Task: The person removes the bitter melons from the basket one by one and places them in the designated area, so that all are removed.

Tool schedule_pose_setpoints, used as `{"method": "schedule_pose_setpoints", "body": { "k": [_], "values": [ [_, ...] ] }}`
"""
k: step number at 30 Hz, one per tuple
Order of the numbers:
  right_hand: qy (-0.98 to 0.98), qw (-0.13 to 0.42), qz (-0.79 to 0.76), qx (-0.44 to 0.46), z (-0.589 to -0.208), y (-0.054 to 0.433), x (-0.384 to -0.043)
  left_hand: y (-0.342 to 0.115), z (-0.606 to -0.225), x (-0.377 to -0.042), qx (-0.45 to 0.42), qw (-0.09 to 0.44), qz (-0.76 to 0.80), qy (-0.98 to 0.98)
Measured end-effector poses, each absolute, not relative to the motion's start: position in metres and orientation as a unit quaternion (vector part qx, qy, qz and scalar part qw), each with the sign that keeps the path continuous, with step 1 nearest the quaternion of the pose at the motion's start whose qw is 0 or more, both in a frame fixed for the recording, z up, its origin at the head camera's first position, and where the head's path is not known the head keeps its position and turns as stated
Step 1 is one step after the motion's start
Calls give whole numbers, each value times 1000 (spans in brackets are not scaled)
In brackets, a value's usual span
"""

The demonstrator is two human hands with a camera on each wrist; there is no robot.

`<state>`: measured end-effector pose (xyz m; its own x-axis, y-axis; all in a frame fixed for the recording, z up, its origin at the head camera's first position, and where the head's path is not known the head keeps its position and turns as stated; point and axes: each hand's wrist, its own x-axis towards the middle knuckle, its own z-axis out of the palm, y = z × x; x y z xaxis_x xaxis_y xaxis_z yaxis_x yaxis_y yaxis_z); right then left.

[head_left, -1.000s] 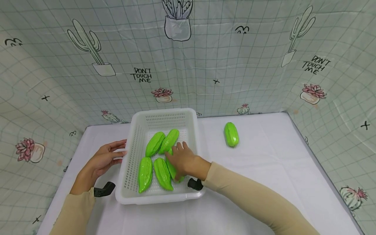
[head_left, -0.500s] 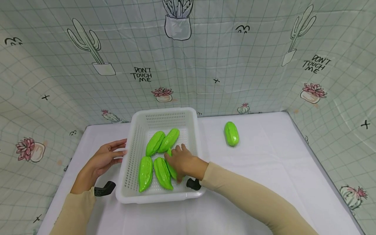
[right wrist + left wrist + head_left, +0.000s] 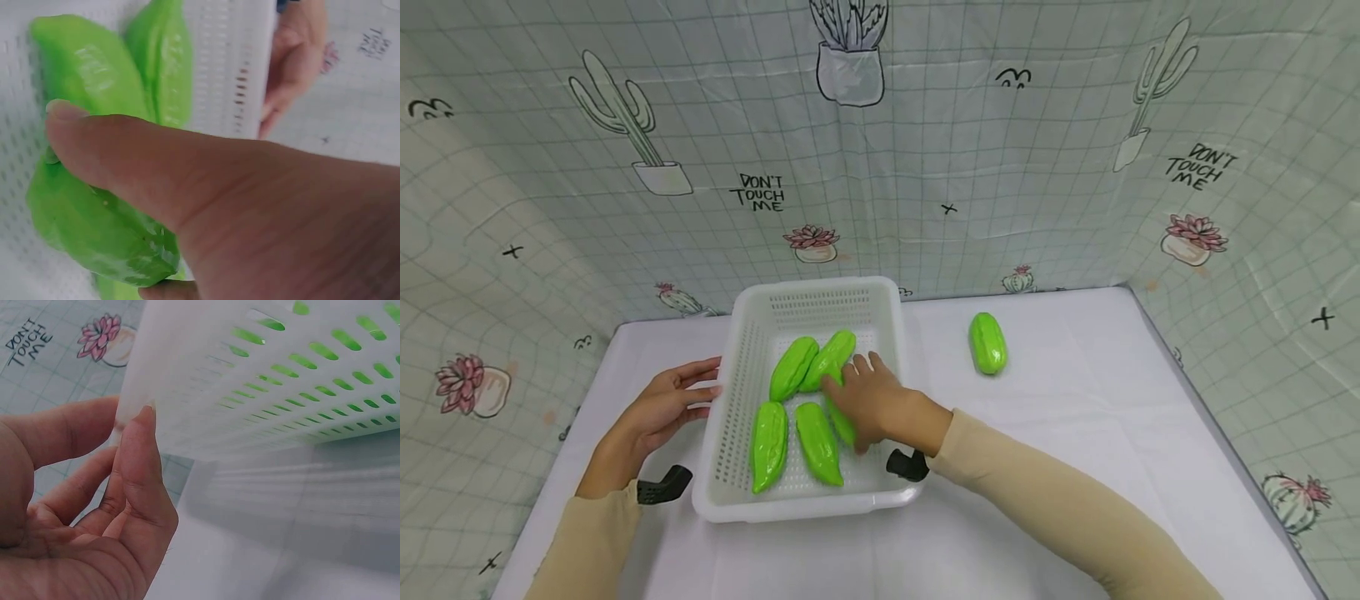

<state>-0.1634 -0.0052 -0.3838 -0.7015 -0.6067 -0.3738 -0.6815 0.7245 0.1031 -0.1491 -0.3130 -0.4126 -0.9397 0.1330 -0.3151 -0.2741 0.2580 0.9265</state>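
Note:
A white perforated plastic basket holds several glossy green, ridged bitter melons, among them one at the front left and one in the front middle. My left hand touches the basket's left side from outside, fingers extended and fingertips at the rim. In the left wrist view the fingertips meet the white wall. My right hand reaches into the basket and grips a bitter melon from above, thumb along one side. In the head view that hand covers most of it.
One more bitter melon lies on the white-covered table, right of the basket. Behind and at both sides hangs a grid-patterned cloth with cactus drawings. Black camera mounts sit at both wrists.
My right hand, with the bitter melon in its grip, has shifted slightly right and away from the basket's front. The left hand stays at the rim. The view shifts a little.

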Motion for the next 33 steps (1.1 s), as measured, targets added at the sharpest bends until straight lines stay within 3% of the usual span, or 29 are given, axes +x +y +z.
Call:
{"method": "schedule_pose_setpoints", "body": {
  "k": [16, 33],
  "values": [
    [932, 98, -22, -349, -349, 51, -175, -313, -412, -148, -47, 170, 606, 776],
    [946, 32, -65, -316, -335, 116, -184, -313, -412, -148, -43, 167, 606, 776]
  ]
}}
